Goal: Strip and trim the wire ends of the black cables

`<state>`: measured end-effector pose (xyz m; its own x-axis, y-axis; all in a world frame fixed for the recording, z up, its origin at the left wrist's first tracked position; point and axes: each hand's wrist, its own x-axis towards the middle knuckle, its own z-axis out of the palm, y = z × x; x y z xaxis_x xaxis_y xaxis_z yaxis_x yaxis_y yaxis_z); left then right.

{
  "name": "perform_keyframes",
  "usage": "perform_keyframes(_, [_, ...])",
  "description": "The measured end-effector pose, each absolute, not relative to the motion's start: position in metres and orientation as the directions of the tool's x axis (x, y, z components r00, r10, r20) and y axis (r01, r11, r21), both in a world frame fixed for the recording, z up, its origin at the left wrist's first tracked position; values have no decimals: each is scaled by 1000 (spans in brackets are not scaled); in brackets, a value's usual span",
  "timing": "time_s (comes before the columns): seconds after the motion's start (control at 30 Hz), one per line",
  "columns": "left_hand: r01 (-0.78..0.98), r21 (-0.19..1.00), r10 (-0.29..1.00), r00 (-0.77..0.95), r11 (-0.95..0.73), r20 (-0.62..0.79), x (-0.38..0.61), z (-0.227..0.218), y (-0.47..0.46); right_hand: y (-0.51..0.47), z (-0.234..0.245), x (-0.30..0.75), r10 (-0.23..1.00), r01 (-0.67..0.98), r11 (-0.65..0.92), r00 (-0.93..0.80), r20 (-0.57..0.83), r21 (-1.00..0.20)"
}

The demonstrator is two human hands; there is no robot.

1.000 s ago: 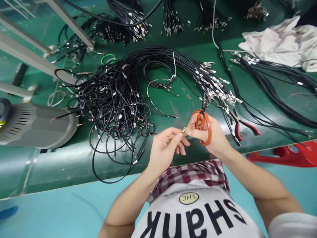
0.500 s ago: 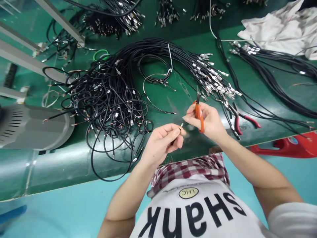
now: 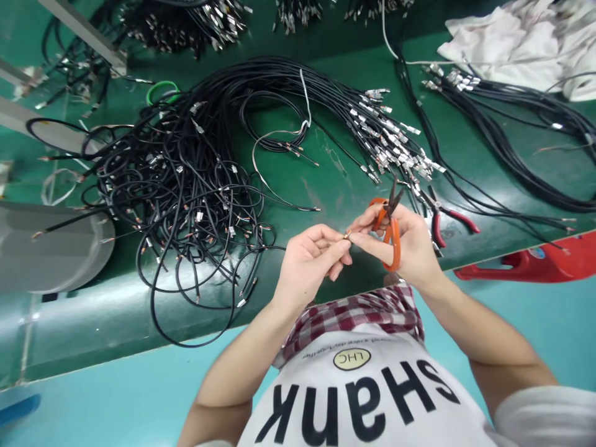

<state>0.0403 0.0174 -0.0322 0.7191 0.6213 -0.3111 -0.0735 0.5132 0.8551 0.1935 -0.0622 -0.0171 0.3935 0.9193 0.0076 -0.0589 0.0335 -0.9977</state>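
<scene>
My left hand (image 3: 311,259) pinches the end of a thin black wire with a small metal terminal (image 3: 347,235) at its tip. My right hand (image 3: 404,245) grips orange-handled scissors (image 3: 390,226), blades pointing up and away, while its forefinger and thumb meet the terminal from the right. Both hands hover over the near edge of the green table (image 3: 116,310). A big tangle of black wires (image 3: 186,186) lies left of my hands. A bundle of wires with silver terminals (image 3: 391,146) fans out just beyond them.
Red-handled pliers (image 3: 442,220) lie on the table right of my right hand. A white cloth (image 3: 512,43) sits at the back right beside more black cables (image 3: 512,143). A grey round base (image 3: 51,245) stands at the left. A red plastic object (image 3: 535,264) is below the table edge.
My hands were apart half a second ago; now they have come together at the terminal. The scissors turned so their orange handles show again. The view has shifted slightly.
</scene>
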Motion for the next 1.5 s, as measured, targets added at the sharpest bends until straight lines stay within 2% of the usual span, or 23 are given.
perform_keyframes(0.2, [-69,867,641,703,493,-308,43,-31,15,-61,-20,195,917,-125,30,399,-23,-992])
perform_keyframes(0.4, [-72,878,665,682,474,-303,42,-31,13,-61,-20,192,904,-105,20,428,-27,-994])
perform_keyframes(0.7, [-119,930,748,634,348,-199,45,-24,2,-65,-24,177,839,160,9,536,94,-987])
perform_keyframes(0.83, [-6,992,809,580,126,-99,43,-22,-4,-64,-26,175,829,205,-2,548,113,-979])
perform_keyframes(0.97, [96,994,817,577,-60,-7,39,-28,-6,-63,-26,175,823,238,5,551,139,-971])
perform_keyframes(1.1, [169,979,806,591,-112,-9,36,-32,-5,-65,-24,175,833,332,7,519,189,-943])
perform_keyframes(1.2, [125,992,780,623,-31,-54,35,-32,-2,-65,-23,183,868,412,10,449,212,-911])
perform_keyframes(1.33, [-7,987,755,645,161,-119,32,-28,5,-67,-23,205,934,619,15,272,232,-785])
perform_keyframes(1.43, [-74,965,750,645,253,-147,29,-26,12,-70,-26,219,960,826,11,148,236,-564])
perform_keyframes(1.5, [-103,950,735,659,296,-157,28,-25,14,-71,-29,224,972,897,27,78,220,-441])
